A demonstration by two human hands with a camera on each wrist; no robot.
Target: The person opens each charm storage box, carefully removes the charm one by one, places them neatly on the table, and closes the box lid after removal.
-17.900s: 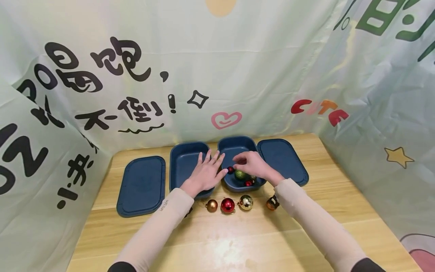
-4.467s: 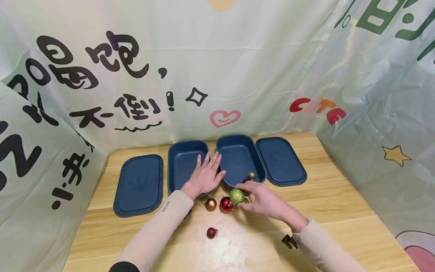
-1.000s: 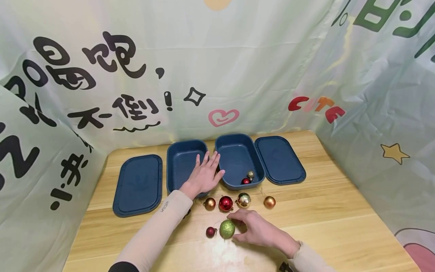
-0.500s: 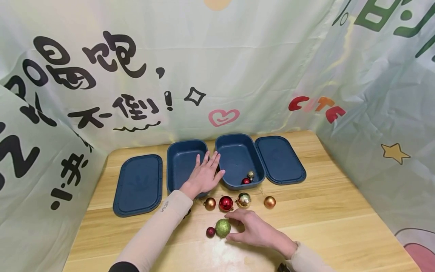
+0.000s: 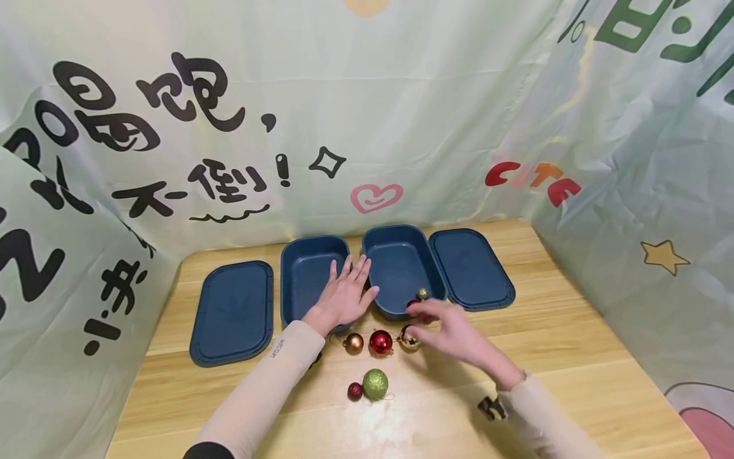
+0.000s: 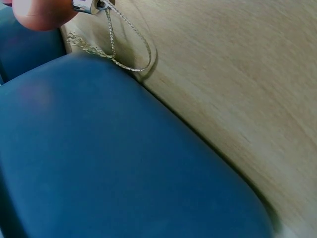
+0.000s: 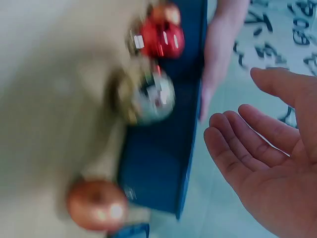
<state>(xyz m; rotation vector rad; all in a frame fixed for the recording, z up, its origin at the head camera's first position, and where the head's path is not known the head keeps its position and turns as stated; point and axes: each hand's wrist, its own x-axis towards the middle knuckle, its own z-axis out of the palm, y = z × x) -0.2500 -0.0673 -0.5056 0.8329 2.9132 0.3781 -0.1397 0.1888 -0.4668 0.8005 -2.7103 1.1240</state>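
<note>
My left hand [image 5: 342, 299], fingers spread, rests over the inner rim of the left blue box [image 5: 309, 271]. Above a shiny gold Christmas ball [image 5: 408, 339], at the front rim of the right blue box [image 5: 395, 261], hovers my right hand [image 5: 453, 331]; its fingers are loosely bent around nothing in the right wrist view. That box holds a small gold glitter ball [image 5: 422, 293] and a red one partly behind the fingers. A green glitter ball [image 5: 375, 384] lies beside a small dark red ball [image 5: 355, 391]. Copper [image 5: 353, 343] and red [image 5: 381, 342] balls sit before the boxes.
Blue lids lie flat at both sides, the left lid [image 5: 232, 312] and the right lid [image 5: 473, 268]. Another copper ball [image 7: 96, 204] shows in the right wrist view; my right hand hides it from the head view. A printed curtain encloses the wooden table.
The green ball went from the right box to the table by the small dark red ball, and my right hand let it go. That hand has since moved back up toward the right box.
</note>
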